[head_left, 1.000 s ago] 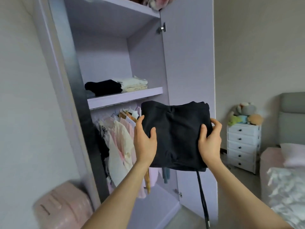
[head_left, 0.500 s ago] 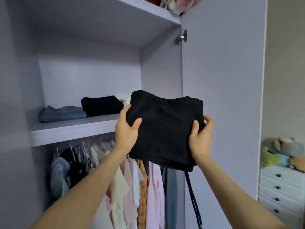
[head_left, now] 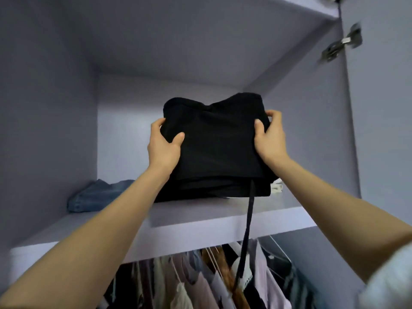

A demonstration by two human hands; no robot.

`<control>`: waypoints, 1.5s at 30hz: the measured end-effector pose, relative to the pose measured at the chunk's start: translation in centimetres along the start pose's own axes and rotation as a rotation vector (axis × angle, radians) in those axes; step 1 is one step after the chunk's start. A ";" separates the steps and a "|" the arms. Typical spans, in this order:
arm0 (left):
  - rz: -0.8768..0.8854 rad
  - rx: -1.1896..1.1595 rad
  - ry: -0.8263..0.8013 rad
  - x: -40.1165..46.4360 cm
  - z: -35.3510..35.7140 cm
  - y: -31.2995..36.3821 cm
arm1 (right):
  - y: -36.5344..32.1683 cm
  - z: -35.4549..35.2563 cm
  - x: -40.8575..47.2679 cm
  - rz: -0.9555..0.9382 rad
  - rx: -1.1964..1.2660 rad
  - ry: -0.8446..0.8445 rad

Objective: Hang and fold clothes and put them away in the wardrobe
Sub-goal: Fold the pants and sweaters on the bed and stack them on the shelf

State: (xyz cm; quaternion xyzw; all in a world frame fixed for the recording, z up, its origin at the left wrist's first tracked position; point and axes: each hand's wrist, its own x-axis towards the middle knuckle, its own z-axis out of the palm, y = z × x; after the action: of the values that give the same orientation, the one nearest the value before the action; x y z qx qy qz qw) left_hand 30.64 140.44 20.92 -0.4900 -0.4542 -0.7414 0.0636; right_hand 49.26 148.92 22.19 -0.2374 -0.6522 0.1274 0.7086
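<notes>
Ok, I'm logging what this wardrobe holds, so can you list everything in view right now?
Folded garment: one, black, held over the black stack on the shelf.
Strap: one, black, dangling from the garment past the shelf edge.
Black stack: count unclear, under the garment.
Folded denim: one, blue, shelf's left.
Pale folded item: one, whitish, right of the stack, mostly hidden.
Shelf: one, lilac.
Hanging clothes: many, mixed colours, below the shelf.
Hinge: one, metal, upper right.
Left hand: grips the garment's left edge.
Right hand: grips its right edge.
</notes>
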 end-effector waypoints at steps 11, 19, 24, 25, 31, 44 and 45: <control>-0.137 0.222 0.126 13.7 1.9 -12.1 | 10.1 16.5 10.9 0.118 -0.017 -0.269; -0.385 0.390 0.144 19.7 2.8 -20.8 | 18.0 26.3 14.3 0.291 -0.060 -0.500; -0.439 1.073 -0.095 19.8 2.5 -23.8 | 21.9 29.2 14.2 0.229 -0.306 -0.693; -0.410 1.201 -0.125 19.6 2.6 -23.5 | 22.3 29.1 14.2 0.188 -0.343 -0.722; -0.072 1.321 -0.351 19.6 5.0 -21.2 | 20.3 27.1 13.0 -0.136 -0.255 -0.886; -0.402 1.202 -0.490 17.5 2.3 -22.5 | 20.1 21.9 9.0 -0.294 -0.589 -0.987; -0.351 1.212 -0.486 17.3 2.1 -22.1 | 19.7 21.2 8.6 -0.356 -0.581 -0.978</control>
State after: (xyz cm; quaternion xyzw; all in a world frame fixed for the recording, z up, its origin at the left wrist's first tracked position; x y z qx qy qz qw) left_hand 11.23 160.83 21.18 -0.4395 -0.8640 -0.2235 0.1018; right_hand 31.98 173.63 20.51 -0.2222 -0.9408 -0.0827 0.2423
